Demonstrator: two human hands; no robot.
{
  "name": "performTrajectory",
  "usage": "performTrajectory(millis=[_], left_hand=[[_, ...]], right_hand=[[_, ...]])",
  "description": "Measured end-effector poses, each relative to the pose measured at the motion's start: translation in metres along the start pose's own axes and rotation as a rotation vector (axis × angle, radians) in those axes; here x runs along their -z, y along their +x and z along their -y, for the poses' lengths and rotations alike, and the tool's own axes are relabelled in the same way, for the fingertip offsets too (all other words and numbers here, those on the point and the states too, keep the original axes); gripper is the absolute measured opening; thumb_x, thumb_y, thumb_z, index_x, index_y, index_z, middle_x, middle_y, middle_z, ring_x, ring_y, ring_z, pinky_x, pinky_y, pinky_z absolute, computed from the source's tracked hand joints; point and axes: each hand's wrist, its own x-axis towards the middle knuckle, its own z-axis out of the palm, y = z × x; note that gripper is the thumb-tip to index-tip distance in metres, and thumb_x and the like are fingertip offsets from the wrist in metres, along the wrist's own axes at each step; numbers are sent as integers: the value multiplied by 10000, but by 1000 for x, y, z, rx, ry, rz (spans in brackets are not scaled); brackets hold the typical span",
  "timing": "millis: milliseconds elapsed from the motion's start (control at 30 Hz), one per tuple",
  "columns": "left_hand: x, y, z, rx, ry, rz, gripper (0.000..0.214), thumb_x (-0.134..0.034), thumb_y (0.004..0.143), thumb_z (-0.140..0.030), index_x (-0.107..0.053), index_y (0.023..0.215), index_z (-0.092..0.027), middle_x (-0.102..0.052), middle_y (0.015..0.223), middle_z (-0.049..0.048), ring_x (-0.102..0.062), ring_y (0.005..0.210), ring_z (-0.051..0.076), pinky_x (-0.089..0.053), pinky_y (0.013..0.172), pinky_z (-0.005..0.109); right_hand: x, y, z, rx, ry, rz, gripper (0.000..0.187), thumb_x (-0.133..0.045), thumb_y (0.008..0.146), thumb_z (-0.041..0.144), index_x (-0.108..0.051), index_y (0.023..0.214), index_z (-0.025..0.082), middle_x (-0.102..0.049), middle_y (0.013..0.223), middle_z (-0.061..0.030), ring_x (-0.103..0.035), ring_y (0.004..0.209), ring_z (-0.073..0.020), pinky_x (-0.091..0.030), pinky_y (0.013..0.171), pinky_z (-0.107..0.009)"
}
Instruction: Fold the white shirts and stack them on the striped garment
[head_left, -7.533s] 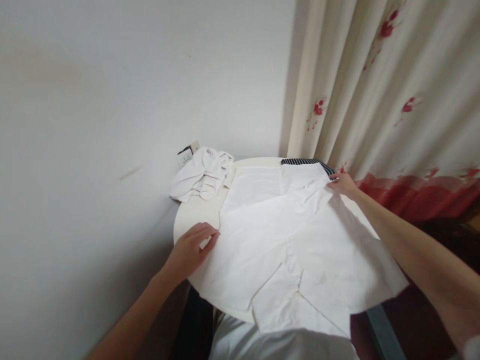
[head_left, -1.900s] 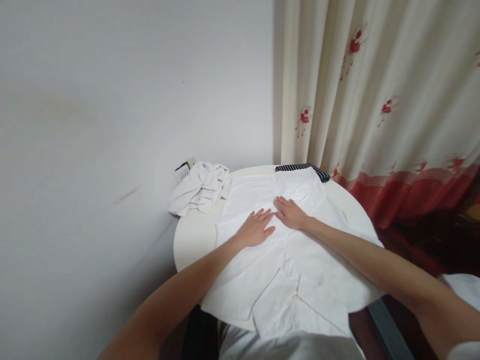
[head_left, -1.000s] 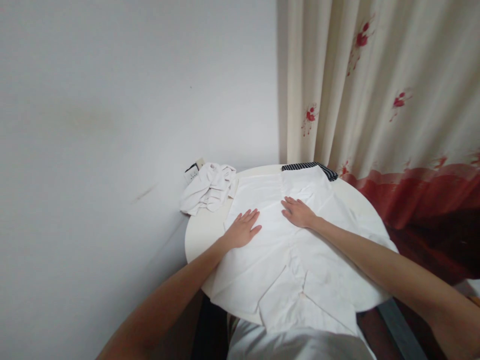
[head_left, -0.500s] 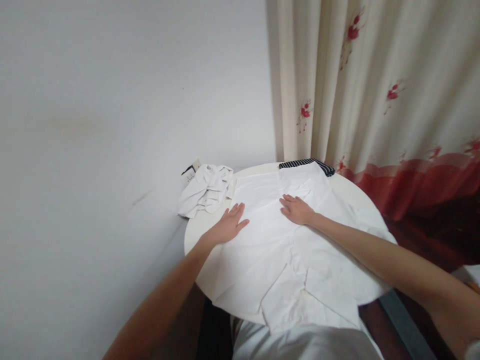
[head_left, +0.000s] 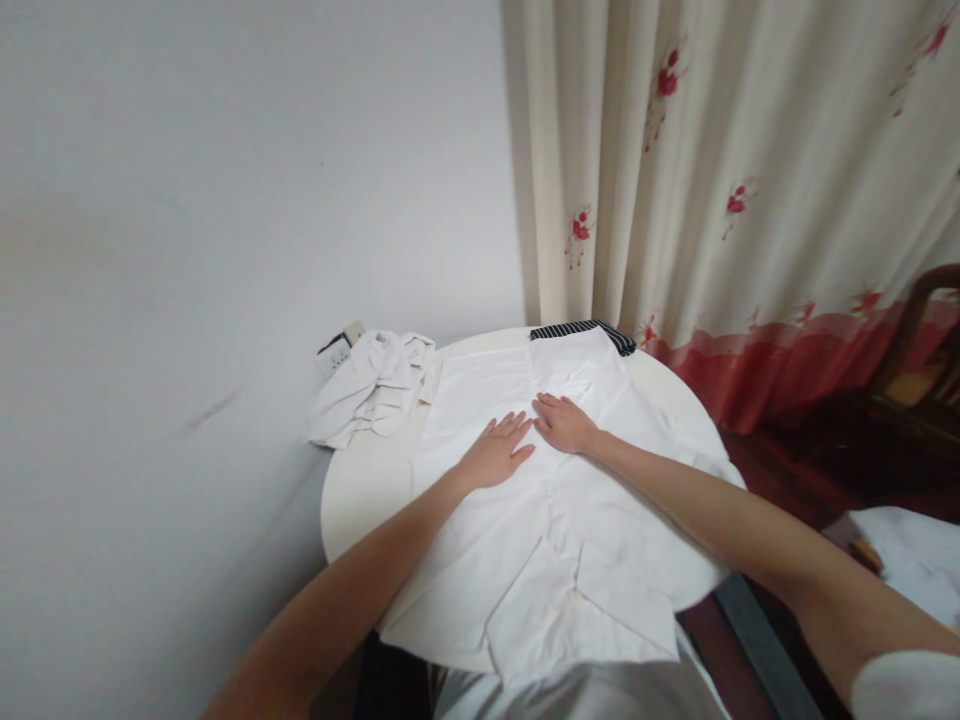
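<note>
A white garment [head_left: 480, 540], its kind unclear, lies spread over a round white table [head_left: 352, 500], with its near end hanging past the front edge. My left hand [head_left: 496, 452] rests flat on the middle of the cloth, fingers stretched out. Close beside it, my right hand [head_left: 564, 424] also lies palm down on the fabric, fingers extended. The two hands nearly touch at the fingertips. Small wrinkles show in the cloth just beyond my right hand.
A crumpled white cloth [head_left: 375, 385] sits at the table's left edge, by a wall socket [head_left: 334, 353]. Dark striped fabric [head_left: 585, 330] lies at the far edge. Behind stands a floral curtain [head_left: 637, 180]. White fabric [head_left: 907, 555] and a wooden chair [head_left: 911, 340] are at the right.
My left hand has slid right across the garment, close to my right hand. The right hand stays at about the same place on the cloth. The view has turned slightly right.
</note>
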Motion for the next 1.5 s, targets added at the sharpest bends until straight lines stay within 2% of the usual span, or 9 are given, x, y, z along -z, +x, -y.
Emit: performTrajectory(millis=[267, 533, 633, 767, 900, 1000, 1267, 1400, 1500], left_hand=[[0, 2, 0, 19, -21, -2, 605, -288, 1033, -527, -320, 1562, -236, -223, 1660, 69, -168, 1539, 250, -126, 1237, 480], [4, -3, -4, 36, -26, 6, 583, -279, 1038, -489, -323, 1561, -237, -224, 1661, 55, -166, 1540, 244, -135, 1234, 486], [4, -2, -2, 34, -27, 4, 574, -292, 1037, -481, -336, 1556, -241, -234, 1659, 50, -179, 1537, 244, -150, 1232, 483], [2, 0, 1, 37, -15, 3, 580, -295, 1034, -490, -344, 1554, -237, -246, 1655, 60, -194, 1533, 251, -161, 1231, 473], [1, 2, 2, 39, 0, -10, 583, -282, 1031, -495, -355, 1549, -237, -261, 1649, 60, -209, 1530, 252, -174, 1228, 480], [-1, 4, 4, 39, 11, -28, 587, -264, 1027, -507, -368, 1543, -247, -273, 1644, 48, -219, 1527, 251, -188, 1226, 492], [-8, 9, 10, 27, 39, -68, 607, -256, 1019, -516, -390, 1538, -232, -305, 1631, 40, -256, 1515, 258, -206, 1227, 496], [-6, 9, 8, 32, 40, -83, 600, -255, 1014, -515, -414, 1523, -240, -339, 1617, 40, -290, 1503, 253, -239, 1218, 495], [-5, 10, 8, 42, 51, -86, 596, -263, 1011, -510, -422, 1517, -238, -353, 1610, 49, -305, 1497, 247, -251, 1213, 487]], right_hand=[[-3, 3, -4, -149, -11, 98, 626, -314, 1029, 508, -320, 1567, 187, -225, 1650, -173, -182, 1522, -342, -150, 1182, -594], [4, 4, -2, -138, 59, 23, 450, -432, 1009, 360, -520, 1404, 163, -418, 1560, -165, -347, 1456, -299, -253, 1167, -530], [23, 1, -8, -113, 87, 21, 379, -543, 959, 311, -622, 1293, 149, -595, 1405, -146, -533, 1311, -255, -377, 1108, -396], [70, -22, -38, -125, 117, -59, 347, -567, 932, 259, -682, 1238, 141, -693, 1268, -115, -657, 1104, -219, -459, 999, -301], [115, -75, -85, -185, 150, -188, 282, -554, 900, 272, -774, 1051, 184, -769, 1039, -70, -690, 882, -217, -505, 857, -306], [126, -127, -120, -269, 146, -190, 274, -567, 867, 300, -787, 985, 187, -776, 957, -72, -676, 783, -213, -511, 771, -308], [92, -242, -181, -394, 271, -129, 242, -610, 849, 336, -776, 956, 196, -774, 986, -88, -704, 851, -252, -535, 831, -358], [72, -253, -207, -468, 410, -187, 326, -642, 816, 321, -753, 1076, 158, -755, 1098, -127, -707, 945, -272, -535, 915, -407], [56, -245, -222, -421, 623, -198, 431, -626, 787, 273, -700, 1195, 155, -700, 1254, -128, -671, 1084, -267, -516, 957, -412]])
